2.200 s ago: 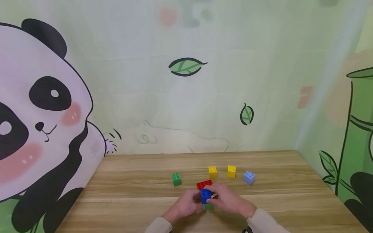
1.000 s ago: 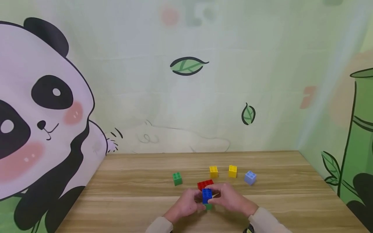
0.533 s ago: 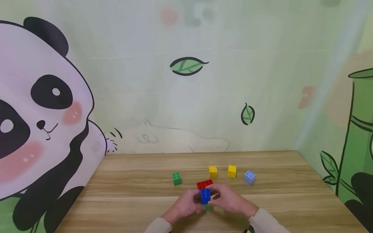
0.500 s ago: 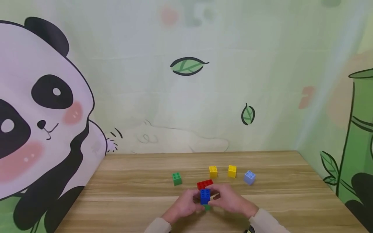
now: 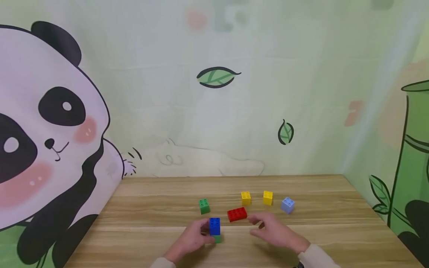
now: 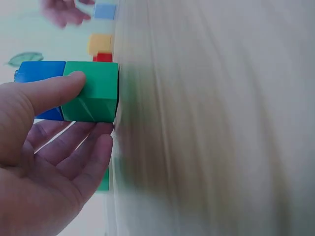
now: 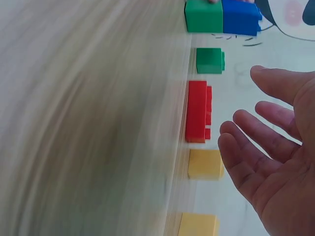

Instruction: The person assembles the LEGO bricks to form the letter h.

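My left hand [image 5: 192, 237] grips a stack of two toy building bricks, a dark blue brick [image 5: 215, 226] on top of a green brick [image 5: 217, 238]. In the left wrist view the thumb lies along the blue brick and its tip presses the green brick [image 6: 93, 96], with the fingers on the other side. My right hand [image 5: 276, 231] holds nothing; its fingers are spread and relaxed over the table. It is nearest to a long red brick [image 5: 237, 214], which lies just beyond its fingertips to the left.
Behind stand a loose green brick [image 5: 204, 206], one yellow brick [image 5: 245, 198], another yellow brick [image 5: 267, 197] and a light blue brick [image 5: 288, 205]. The wooden table [image 5: 151, 208] ends at a printed backdrop [image 5: 161, 111] with a panda.
The left hand has moved left, carrying the blue and green stack with it. The right hand has let go of the blue brick and drawn away to the right, uncovering the red brick.
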`<state>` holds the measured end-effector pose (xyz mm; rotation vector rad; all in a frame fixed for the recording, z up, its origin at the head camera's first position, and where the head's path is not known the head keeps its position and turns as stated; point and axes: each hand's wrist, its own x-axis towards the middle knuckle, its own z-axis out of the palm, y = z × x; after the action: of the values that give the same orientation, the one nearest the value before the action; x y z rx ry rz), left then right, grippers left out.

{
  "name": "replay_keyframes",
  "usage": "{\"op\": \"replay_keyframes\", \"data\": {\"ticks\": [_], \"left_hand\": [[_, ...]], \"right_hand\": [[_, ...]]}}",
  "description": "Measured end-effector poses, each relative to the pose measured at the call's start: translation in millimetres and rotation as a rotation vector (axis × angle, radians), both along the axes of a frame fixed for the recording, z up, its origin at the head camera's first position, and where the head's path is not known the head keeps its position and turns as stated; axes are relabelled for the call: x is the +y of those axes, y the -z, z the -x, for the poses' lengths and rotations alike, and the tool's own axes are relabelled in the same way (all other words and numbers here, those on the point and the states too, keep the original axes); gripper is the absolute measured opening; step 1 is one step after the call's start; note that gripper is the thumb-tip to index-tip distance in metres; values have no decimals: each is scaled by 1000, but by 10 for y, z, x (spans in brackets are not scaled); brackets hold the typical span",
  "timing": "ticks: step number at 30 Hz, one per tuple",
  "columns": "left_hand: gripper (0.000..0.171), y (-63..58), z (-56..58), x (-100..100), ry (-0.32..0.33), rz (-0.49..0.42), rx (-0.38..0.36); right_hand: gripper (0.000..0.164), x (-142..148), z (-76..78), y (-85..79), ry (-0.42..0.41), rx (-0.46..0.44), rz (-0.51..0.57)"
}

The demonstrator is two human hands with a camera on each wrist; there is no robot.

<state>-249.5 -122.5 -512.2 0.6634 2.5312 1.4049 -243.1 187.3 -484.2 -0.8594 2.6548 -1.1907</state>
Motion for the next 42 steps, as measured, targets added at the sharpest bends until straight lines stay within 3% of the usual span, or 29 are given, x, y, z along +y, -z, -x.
{"op": "replay_keyframes", "data": {"ticks": [14,23,31,42], "left_hand": [[38,6,107,-752,-105,1,-1],[48,-17,178,-1118,-187,1,21],[57,-45,216,-1230,-328,36,-15],[61,-118,220,-1213,-355,14,-40]], "right_hand": [[40,330,-3,21,54,67,13],[41,497,0,42,95,96,16],[40,574,2,18,132,64,20],[36,630,26,-4,144,56,13]]}}
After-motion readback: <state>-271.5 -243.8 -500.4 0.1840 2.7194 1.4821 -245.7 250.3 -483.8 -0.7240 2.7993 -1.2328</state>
